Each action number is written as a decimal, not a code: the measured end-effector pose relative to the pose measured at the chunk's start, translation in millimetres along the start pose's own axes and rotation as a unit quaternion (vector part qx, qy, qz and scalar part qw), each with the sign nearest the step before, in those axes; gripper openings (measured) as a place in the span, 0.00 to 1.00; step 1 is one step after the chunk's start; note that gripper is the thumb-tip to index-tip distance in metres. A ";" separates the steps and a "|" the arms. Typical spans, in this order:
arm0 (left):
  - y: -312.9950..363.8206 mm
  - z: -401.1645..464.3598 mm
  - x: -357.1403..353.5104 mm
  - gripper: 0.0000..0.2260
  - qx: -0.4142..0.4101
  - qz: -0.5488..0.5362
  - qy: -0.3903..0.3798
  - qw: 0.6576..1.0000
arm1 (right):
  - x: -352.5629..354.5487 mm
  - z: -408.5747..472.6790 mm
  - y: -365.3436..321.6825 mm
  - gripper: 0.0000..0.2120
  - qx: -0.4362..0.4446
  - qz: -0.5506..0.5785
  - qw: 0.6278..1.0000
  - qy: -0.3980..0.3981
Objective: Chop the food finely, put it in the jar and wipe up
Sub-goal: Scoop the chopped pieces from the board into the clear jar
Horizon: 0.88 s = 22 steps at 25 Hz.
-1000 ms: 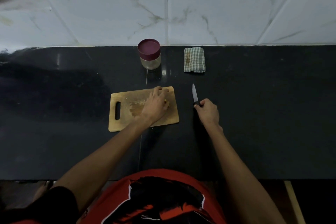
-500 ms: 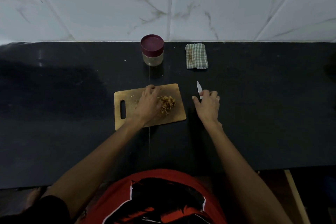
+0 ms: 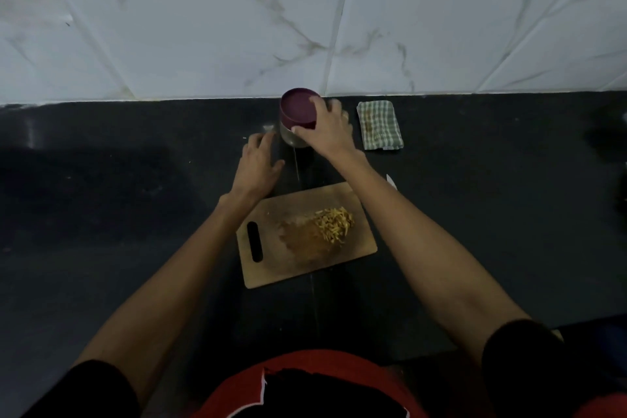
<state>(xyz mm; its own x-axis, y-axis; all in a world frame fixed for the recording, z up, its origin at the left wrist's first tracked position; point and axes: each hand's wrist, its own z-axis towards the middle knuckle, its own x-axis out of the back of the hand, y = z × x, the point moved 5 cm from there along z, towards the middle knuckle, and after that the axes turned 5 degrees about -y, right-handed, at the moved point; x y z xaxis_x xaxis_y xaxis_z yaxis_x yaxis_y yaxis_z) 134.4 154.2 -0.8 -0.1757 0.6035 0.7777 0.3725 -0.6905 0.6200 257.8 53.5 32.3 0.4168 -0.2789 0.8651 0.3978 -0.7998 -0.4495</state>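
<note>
Your right hand (image 3: 325,132) grips the lidded jar (image 3: 295,122); your left hand (image 3: 259,163) reaches beside it, fingers relaxed. Behind your wrists, chopped food (image 3: 334,229) sits piled on the cutting board (image 3: 359,248) (chopping looks done). Filling and wiping remain.

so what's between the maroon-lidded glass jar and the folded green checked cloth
In the head view, only the right hand gripping the jar's lid; beyond it, bare black counter up to the cloth.

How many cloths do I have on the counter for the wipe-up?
1. A folded green checked cloth lies at the back of the counter by the wall, just right of the jar that the right hand grips. Others may lie out of frame.
</note>
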 end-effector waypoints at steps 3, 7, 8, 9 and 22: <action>-9.9 14.1 6.4 0.27 -0.001 -0.012 -0.010 1.000 | -3.9 33.8 -24.8 0.38 -0.027 -0.024 0.999 -0.005; -20.9 13.9 0.7 0.27 0.005 -0.039 -0.036 0.999 | -16.5 53.9 -27.1 0.41 -0.065 -0.050 0.996 -0.026; -23.3 10.9 0.2 0.27 0.009 -0.039 -0.041 0.998 | -18.2 54.9 -27.8 0.41 -0.061 -0.056 0.996 -0.025; -25.7 7.4 0.6 0.27 0.015 -0.039 -0.041 0.998 | -18.4 55.2 -28.8 0.41 -0.054 -0.058 0.997 -0.020; -0.8 -117.7 -10.4 0.23 0.103 -0.569 -0.044 0.815 | -15.3 -129.4 27.0 0.38 -0.054 0.490 0.856 -0.158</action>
<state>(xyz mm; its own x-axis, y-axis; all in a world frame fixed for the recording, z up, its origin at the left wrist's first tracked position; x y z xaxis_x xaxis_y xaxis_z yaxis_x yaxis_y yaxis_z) 28.7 101.6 2.8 -0.4513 0.8388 -0.3044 0.1606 0.4120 0.8969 156.3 -32.7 35.6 0.7131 -0.7005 -0.0259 -0.3403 -0.3137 -0.8865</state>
